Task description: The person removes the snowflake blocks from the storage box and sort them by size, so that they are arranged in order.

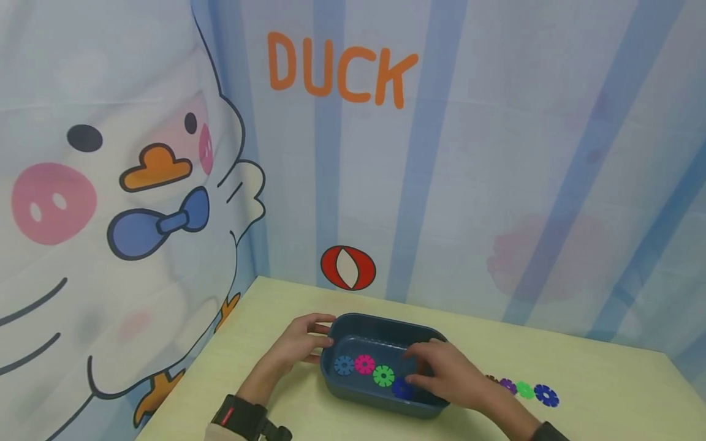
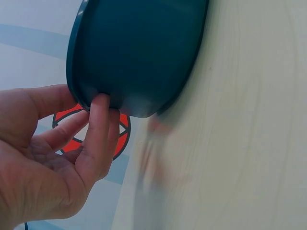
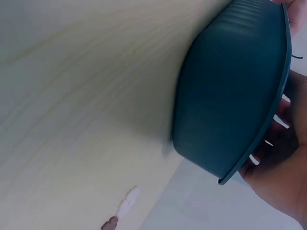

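Note:
A dark teal plastic tub (image 1: 380, 401) stands on the table. My left hand (image 1: 300, 340) grips its left end, the fingers and thumb at the rim; in the left wrist view that hand (image 2: 62, 158) touches the tub's end. On the tub's floor lie notched plastic snowflake discs in a row: light blue (image 1: 344, 365), pink (image 1: 364, 364), green (image 1: 383, 376) and dark blue (image 1: 402, 388). Over the right part of the tub hovers my right hand (image 1: 449, 370), thumb and index finger apart near the dark blue disc. Its fingertips are hidden by the tub wall in the right wrist view.
More snowflake discs lie in a row on the table right of the tub: brown (image 1: 491, 378), purple (image 1: 508, 386), light green (image 1: 526, 390) and blue (image 1: 546, 395). A printed curtain (image 1: 469, 184) hangs behind the pale wooden table (image 1: 607, 392).

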Demonstrator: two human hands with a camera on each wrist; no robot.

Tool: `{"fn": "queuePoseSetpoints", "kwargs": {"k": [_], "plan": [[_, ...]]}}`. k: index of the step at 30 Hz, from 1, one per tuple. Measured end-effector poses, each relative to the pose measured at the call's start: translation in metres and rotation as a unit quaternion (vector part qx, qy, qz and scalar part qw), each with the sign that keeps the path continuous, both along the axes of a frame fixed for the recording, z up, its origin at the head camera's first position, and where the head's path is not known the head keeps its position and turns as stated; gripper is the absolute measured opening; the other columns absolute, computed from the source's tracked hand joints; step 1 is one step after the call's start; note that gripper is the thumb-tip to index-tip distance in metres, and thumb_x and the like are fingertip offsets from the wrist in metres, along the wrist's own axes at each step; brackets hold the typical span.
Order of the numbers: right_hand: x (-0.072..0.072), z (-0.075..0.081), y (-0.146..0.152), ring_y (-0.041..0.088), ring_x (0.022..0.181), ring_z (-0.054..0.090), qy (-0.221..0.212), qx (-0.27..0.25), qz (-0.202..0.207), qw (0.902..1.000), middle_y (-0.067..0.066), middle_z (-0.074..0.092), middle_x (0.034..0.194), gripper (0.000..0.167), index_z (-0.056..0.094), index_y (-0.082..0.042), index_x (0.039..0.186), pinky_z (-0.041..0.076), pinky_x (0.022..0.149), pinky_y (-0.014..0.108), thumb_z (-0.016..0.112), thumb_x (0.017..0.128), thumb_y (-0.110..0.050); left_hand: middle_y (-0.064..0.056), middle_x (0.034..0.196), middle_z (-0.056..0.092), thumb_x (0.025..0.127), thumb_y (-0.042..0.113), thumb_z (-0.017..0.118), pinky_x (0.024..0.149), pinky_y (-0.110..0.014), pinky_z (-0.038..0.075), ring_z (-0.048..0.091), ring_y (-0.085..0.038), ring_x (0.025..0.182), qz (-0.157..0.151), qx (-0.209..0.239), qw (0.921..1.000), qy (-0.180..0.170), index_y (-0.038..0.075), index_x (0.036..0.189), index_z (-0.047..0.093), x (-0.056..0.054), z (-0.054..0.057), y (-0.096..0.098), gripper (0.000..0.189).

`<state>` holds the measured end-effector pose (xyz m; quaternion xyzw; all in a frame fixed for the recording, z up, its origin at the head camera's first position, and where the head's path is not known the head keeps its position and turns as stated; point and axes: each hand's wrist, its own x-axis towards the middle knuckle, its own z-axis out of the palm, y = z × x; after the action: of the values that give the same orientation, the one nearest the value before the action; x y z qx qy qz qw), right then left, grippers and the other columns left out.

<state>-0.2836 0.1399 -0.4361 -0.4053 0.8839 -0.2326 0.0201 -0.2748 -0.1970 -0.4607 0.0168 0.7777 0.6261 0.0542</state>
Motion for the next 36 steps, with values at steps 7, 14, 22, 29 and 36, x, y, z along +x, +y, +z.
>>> {"fn": "queuePoseSetpoints", "kwargs": {"k": [7,14,22,29,36], "plan": [[-0.001,-0.004,-0.013,0.002,0.077,0.051,0.019,0.065,-0.008,0.9977,-0.016,0.06,0.078,0.037,0.076,-0.013,0.118,0.044,0.07,0.03,0.085,0.09,-0.035,-0.02,0.13,0.066,0.095,0.002,0.072,0.074,-0.043,0.066,0.072,-0.025,0.101,-0.002,-0.005,1.0,-0.003,0.003,0.146,0.06,-0.001,-0.002,0.0,0.053],[0.0,-0.009,-0.016,0.002,0.076,0.051,0.016,0.098,-0.015,0.9949,-0.014,0.058,0.08,0.039,0.074,-0.017,0.115,0.04,0.067,0.03,0.087,0.086,-0.041,-0.022,0.13,0.065,0.095,0.003,0.072,0.073,-0.043,0.065,0.073,-0.026,0.1,-0.011,0.0,0.9999,0.0,0.002,0.146,0.059,-0.001,-0.003,0.001,0.053],[-0.001,-0.011,-0.021,0.015,0.091,0.065,0.045,0.132,-0.01,0.9901,-0.006,0.071,0.101,0.041,0.075,-0.019,0.113,0.049,0.074,0.044,0.09,0.082,-0.043,-0.02,0.129,0.066,0.096,0.003,0.071,0.076,-0.043,0.066,0.072,-0.026,0.1,-0.014,0.004,0.9999,-0.007,0.003,0.146,0.059,-0.003,-0.003,0.0,0.052],[-0.003,-0.013,-0.024,0.02,0.101,0.07,0.049,0.152,-0.012,0.9871,-0.003,0.073,0.107,0.04,0.075,-0.018,0.11,0.051,0.078,0.05,0.093,0.08,-0.038,-0.021,0.13,0.066,0.096,0.003,0.071,0.075,-0.042,0.066,0.072,-0.029,0.102,-0.006,0.001,1.0,-0.005,0.003,0.146,0.059,-0.004,-0.003,-0.001,0.051],[-0.009,-0.02,-0.023,0.007,0.078,0.058,0.046,0.136,-0.012,0.9895,-0.009,0.064,0.088,0.038,0.064,-0.017,0.096,0.044,0.066,0.04,0.094,0.079,-0.034,-0.021,0.131,0.066,0.096,0.004,0.071,0.074,-0.041,0.066,0.072,-0.027,0.102,-0.004,-0.003,1.0,-0.002,0.004,0.146,0.06,-0.004,-0.003,-0.001,0.051]]}}
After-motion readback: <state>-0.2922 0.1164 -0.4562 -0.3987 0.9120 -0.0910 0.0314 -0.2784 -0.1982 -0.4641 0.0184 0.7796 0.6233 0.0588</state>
